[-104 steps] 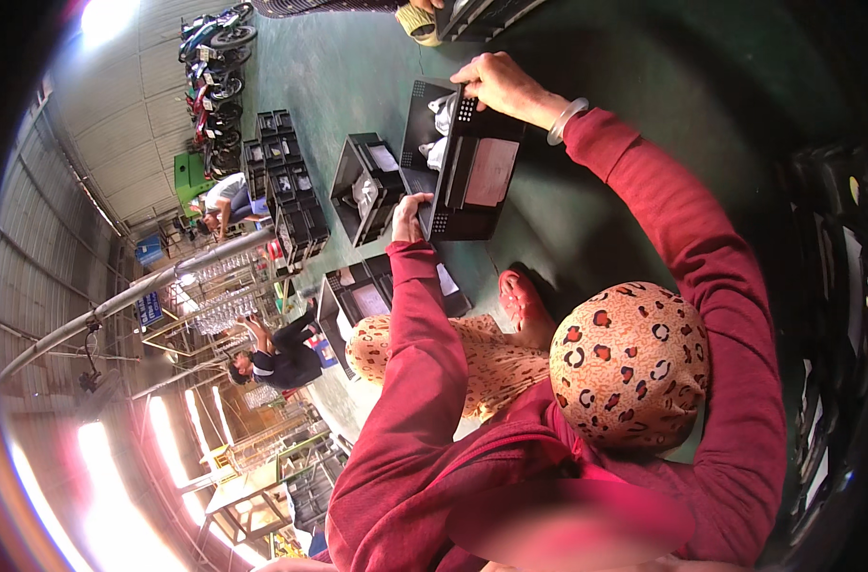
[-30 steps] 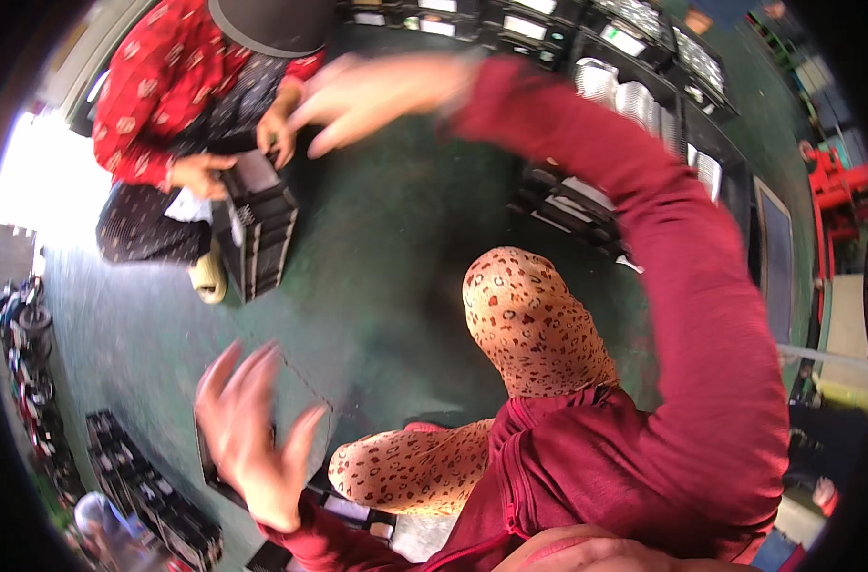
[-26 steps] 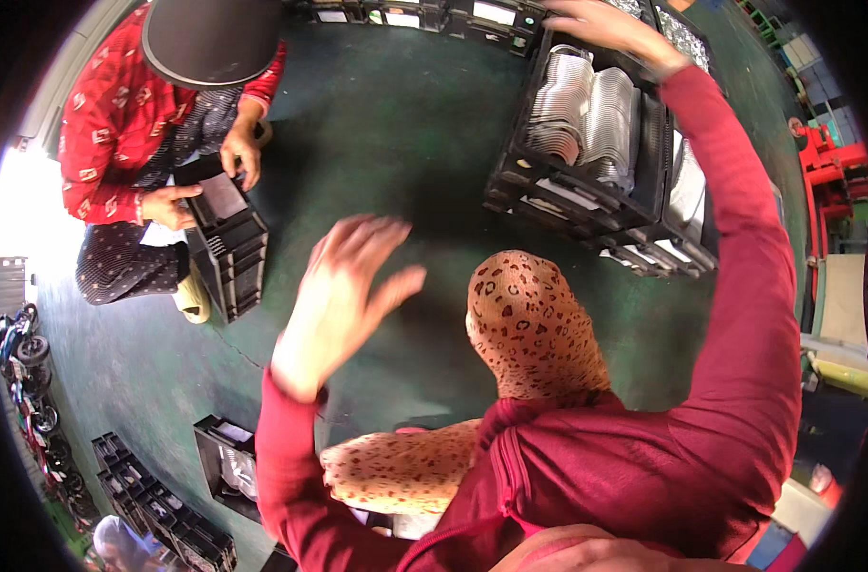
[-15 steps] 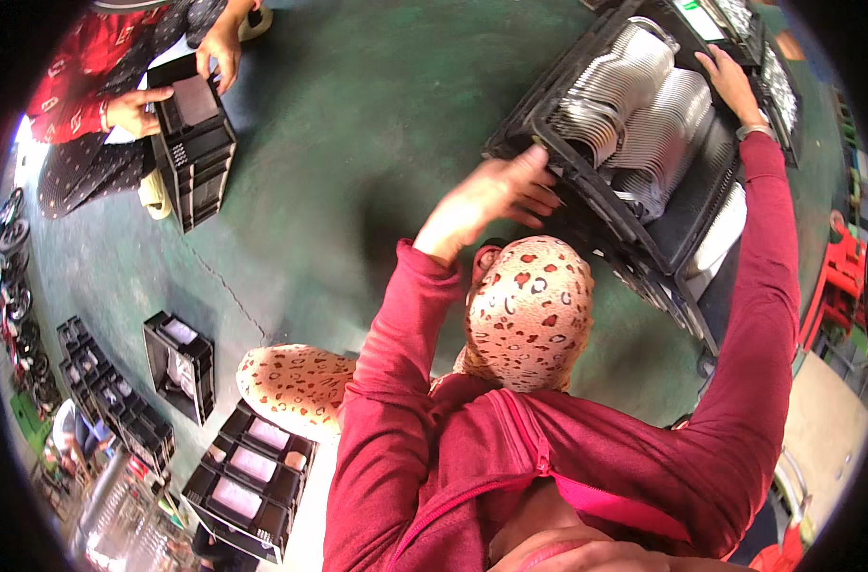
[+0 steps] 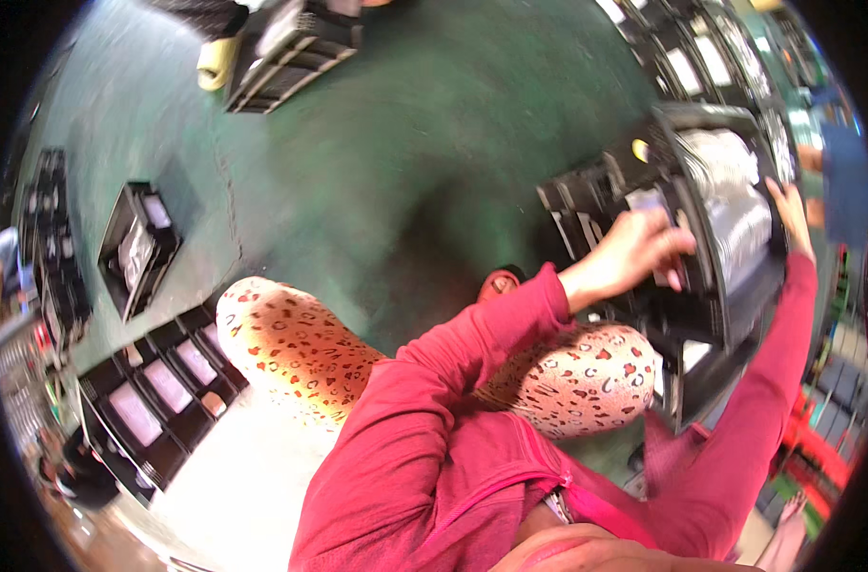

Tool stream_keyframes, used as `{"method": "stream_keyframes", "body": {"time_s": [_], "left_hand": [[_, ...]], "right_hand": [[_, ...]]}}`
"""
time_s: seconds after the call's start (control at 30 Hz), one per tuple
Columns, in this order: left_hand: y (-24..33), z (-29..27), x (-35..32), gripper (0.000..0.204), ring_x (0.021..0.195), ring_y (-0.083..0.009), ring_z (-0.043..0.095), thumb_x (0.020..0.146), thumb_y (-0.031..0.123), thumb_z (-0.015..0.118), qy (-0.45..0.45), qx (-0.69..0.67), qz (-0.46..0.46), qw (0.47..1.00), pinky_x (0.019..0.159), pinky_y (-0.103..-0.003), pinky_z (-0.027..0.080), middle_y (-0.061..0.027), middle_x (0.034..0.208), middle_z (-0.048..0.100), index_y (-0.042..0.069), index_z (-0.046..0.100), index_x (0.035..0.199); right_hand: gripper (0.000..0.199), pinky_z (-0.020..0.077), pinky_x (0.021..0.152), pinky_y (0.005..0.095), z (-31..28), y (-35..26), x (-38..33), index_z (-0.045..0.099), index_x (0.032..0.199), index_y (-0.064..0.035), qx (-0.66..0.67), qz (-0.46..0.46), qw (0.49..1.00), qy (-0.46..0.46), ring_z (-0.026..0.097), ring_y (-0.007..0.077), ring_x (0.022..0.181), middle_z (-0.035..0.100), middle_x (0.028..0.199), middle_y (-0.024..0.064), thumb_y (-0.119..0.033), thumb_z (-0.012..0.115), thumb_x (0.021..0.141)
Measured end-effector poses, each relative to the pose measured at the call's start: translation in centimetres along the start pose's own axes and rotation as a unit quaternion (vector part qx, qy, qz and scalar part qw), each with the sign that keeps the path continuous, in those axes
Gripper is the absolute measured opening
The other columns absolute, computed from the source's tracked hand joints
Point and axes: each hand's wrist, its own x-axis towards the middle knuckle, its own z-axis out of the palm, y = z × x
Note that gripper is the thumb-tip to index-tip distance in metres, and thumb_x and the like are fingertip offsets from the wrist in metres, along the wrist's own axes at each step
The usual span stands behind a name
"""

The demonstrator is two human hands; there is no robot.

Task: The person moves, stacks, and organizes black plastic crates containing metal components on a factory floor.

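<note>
A black plastic crate (image 5: 727, 319) at the right holds rows of thin, silvery curved parts (image 5: 739, 224), nested close together. On its far right rim lies my right hand (image 5: 794, 221), its fingers hooked over the edge. My left hand (image 5: 634, 253) is by the crate's left wall, its fingers loosely bent and apart, with nothing visible in them. Motion smears it a little, and I cannot tell whether it touches the wall. Beneath and left of this crate are other black crates (image 5: 587, 200), partly hidden by my left hand and arm.
Compartmented black boxes with pale blocks (image 5: 91, 381) stand at the lower left, beside my patterned knee. Another black crate (image 5: 119, 272) sits on the green floor (image 5: 396, 124). More crates (image 5: 677, 33) line the upper right; one black crate (image 5: 296, 67) stands at the upper left.
The view has swung, and the co-worker's hands at the upper left are out of sight. The crate of silvery parts appears turned more upright. My left hand has moved right along its side.
</note>
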Motion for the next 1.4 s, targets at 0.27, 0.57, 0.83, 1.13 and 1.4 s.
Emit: {"method": "stream_keyframes", "body": {"time_s": [0.27, 0.57, 0.83, 1.13, 1.4], "left_hand": [[5.1, -1.7, -9.0, 0.043, 0.061, -0.0157, 0.063, 0.091, 0.037, 0.049, 0.106, 0.077, 0.028, 0.991, 0.054, -0.027, 0.048, -0.0108, 0.070, 0.063, -0.004, 0.058, 0.082], [0.1, -6.3, -22.3, 0.027, 0.101, -0.0258, 0.058, 0.090, 0.013, 0.049, 0.316, -0.229, -0.099, 0.916, 0.088, -0.031, 0.048, -0.0191, 0.106, 0.060, -0.009, 0.057, 0.104], [-8.9, -14.3, -30.6, 0.037, 0.115, -0.0319, 0.047, 0.072, -0.018, 0.048, 0.510, -0.491, -0.120, 0.696, 0.099, -0.029, 0.042, -0.0245, 0.118, 0.051, -0.013, 0.048, 0.109], [-9.7, -15.8, -28.5, 0.022, 0.100, -0.0239, 0.056, 0.077, -0.009, 0.052, 0.622, -0.276, -0.186, 0.708, 0.094, -0.032, 0.044, -0.0163, 0.103, 0.059, -0.009, 0.054, 0.099], [0.1, -12.8, -20.1, 0.026, 0.076, -0.0228, 0.058, 0.077, 0.013, 0.062, 0.317, 0.683, -0.346, 0.560, 0.067, -0.033, 0.047, -0.0086, 0.076, 0.061, 0.004, 0.054, 0.100]], "right_hand": [[0.055, 0.0378, 0.090, 0.0297, -4.3, -9.7, 8.7, 0.055, 0.110, 0.0091, 0.096, -0.145, 0.985, 0.017, 0.055, 0.0244, 0.103, 0.059, 0.110, 0.0196, -0.039, 0.058, 0.083], [0.032, 0.0464, 0.074, 0.0400, 4.0, -49.7, 2.5, 0.065, 0.096, -0.0066, 0.203, -0.415, 0.879, -0.115, 0.062, 0.0292, 0.084, 0.064, 0.088, 0.0145, -0.031, 0.062, 0.075], [0.024, 0.0503, 0.070, 0.0426, 19.7, -66.8, -6.1, 0.063, 0.079, -0.0008, 0.335, -0.537, 0.758, -0.158, 0.062, 0.0340, 0.083, 0.063, 0.086, 0.0187, -0.021, 0.064, 0.066], [0.008, 0.0466, 0.067, 0.0395, 26.7, -72.5, -7.3, 0.061, 0.073, -0.0091, 0.413, -0.514, 0.750, -0.055, 0.063, 0.0266, 0.073, 0.063, 0.075, 0.0101, -0.017, 0.059, 0.070], [0.015, 0.0425, 0.076, 0.0426, 26.5, -73.8, -6.6, 0.067, 0.077, -0.0143, 0.274, -0.545, 0.789, -0.075, 0.063, 0.0218, 0.084, 0.066, 0.082, 0.0045, -0.021, 0.053, 0.079]]}}
